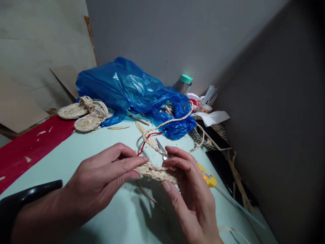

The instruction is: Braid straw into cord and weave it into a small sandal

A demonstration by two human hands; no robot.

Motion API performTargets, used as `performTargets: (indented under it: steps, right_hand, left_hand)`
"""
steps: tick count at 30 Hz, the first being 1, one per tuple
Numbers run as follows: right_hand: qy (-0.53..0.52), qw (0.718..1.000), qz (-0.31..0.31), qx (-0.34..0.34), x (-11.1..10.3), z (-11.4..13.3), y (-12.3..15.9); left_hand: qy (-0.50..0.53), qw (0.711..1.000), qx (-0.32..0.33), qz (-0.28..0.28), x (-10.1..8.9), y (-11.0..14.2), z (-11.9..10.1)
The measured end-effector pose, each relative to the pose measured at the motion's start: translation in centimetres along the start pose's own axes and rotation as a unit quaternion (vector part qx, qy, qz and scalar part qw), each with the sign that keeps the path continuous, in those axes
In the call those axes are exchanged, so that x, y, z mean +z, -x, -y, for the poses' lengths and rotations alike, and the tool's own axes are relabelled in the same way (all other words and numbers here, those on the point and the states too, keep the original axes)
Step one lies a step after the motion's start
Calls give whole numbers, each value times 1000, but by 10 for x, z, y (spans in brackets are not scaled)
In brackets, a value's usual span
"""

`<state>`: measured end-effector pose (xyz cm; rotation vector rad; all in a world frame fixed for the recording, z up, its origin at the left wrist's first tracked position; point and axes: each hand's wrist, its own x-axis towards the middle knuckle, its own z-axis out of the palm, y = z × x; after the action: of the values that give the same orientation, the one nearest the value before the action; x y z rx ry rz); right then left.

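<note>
My left hand (101,179) and my right hand (189,189) both pinch a small woven straw piece (156,172) held just above the pale green table (76,159). A braided straw cord (175,120) runs from the piece up toward the blue bag. A red thread (146,141) hangs along the cord. A small pair of scissors (161,148) pokes out behind my right hand's fingers. A yellow tool (207,176) lies under my right hand.
A crumpled blue plastic bag (132,91) sits at the back. Two finished woven straw sandals (85,113) lie left of it. A teal-capped bottle (184,84), white tissue (212,117), a dark phone (223,167) and loose straw strips crowd the right. Red cloth (30,145) covers the left edge.
</note>
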<state>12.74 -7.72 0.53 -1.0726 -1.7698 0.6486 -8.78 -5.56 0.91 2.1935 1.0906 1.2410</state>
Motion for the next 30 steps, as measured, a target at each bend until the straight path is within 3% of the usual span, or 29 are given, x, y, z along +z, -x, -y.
performTargets:
  steps: [7, 11, 13, 17, 23, 30]
  right_hand:
    - [56, 994, -84, 33, -9, -3, -6]
    - [16, 990, 52, 128, -11, -2, -10]
    - [-54, 983, 83, 156, -7, 0, -11]
    - [-150, 971, 52, 180, -1, 5, -13]
    - [-128, 983, 20, 133, -2, 5, -15]
    - [-81, 985, 30, 149, 0, 3, -9]
  left_hand:
    - [-42, 995, -26, -89, 5, 7, -3]
    - [-43, 993, -23, -105, 5, 6, -5]
    - [-40, 994, -25, -101, 6, 6, -5]
    - [-13, 996, -24, -82, 9, 8, -5]
    - [-39, 997, -39, -60, 8, 10, -6]
    - [-50, 997, -50, -8, 10, 11, -7]
